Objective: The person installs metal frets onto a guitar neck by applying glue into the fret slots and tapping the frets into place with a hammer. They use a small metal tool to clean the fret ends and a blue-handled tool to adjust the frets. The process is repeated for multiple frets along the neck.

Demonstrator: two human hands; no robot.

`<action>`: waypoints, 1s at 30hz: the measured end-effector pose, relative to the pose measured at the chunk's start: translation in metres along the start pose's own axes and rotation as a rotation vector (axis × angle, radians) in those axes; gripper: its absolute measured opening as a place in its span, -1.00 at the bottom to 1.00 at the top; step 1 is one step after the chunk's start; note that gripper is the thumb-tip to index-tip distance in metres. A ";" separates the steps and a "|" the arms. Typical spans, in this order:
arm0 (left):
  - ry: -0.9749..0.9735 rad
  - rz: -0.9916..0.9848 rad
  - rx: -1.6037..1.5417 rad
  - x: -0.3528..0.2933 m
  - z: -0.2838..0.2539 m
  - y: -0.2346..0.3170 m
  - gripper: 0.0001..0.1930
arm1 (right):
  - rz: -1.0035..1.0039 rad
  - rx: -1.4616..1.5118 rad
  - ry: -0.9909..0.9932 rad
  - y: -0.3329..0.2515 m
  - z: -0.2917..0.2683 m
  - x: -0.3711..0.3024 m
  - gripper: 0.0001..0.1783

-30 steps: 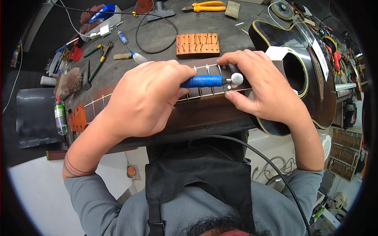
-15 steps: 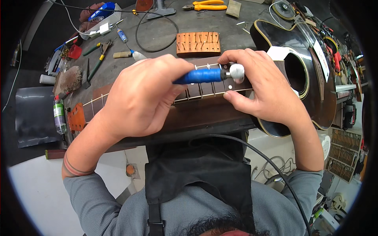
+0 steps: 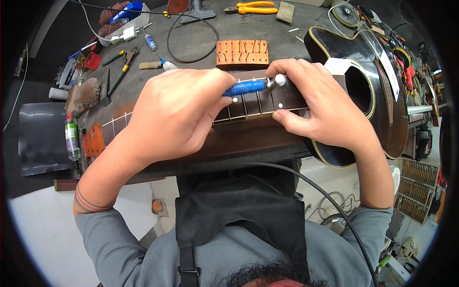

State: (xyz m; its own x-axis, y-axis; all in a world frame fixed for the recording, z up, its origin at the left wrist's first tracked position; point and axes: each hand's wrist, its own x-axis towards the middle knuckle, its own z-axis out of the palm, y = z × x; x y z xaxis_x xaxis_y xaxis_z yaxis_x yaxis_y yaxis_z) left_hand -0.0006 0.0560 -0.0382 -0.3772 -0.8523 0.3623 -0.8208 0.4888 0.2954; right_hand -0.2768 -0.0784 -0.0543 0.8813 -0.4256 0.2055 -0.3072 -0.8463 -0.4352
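Observation:
My left hand [image 3: 174, 112] is closed round the blue handle of a small hammer [image 3: 248, 87]. The hammer's pale rounded head [image 3: 280, 80] is over the guitar's dark fretboard [image 3: 267, 104], close to its far edge. My right hand [image 3: 330, 103] spans the fretboard, its thumb on the near edge and index finger at the far edge, gripping the neck from both sides. Metal frets and white dot inlays show between the hands. The black acoustic guitar [image 3: 377, 129] lies with its body to the right and an orange-brown headstock [image 3: 93, 140] to the left.
Beyond the neck sits a wooden block [image 3: 242, 53] with fret pieces in its holes. Yellow-handled pliers [image 3: 251, 7], green-and-yellow pliers [image 3: 122, 69], a brush [image 3: 87, 94] and a looped black cable [image 3: 169, 43] lie on the bench. A bottle [image 3: 72, 138] stands by the headstock.
The hammer has tipped down toward the fretboard, its head shifting slightly left and farther away. My left hand has moved with it. The right hand stays nearly in place.

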 end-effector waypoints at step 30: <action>-0.006 -0.011 0.069 -0.003 0.007 -0.003 -0.74 | 0.026 0.015 -0.084 0.001 -0.006 0.007 -0.31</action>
State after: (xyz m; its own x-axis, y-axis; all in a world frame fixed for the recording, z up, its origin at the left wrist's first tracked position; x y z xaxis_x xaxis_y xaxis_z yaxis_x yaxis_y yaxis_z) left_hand 0.0001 0.0561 -0.0459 -0.3704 -0.8590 0.3535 -0.8526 0.4655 0.2377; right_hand -0.2734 -0.0839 -0.0484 0.9003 -0.4185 0.1196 -0.3258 -0.8302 -0.4523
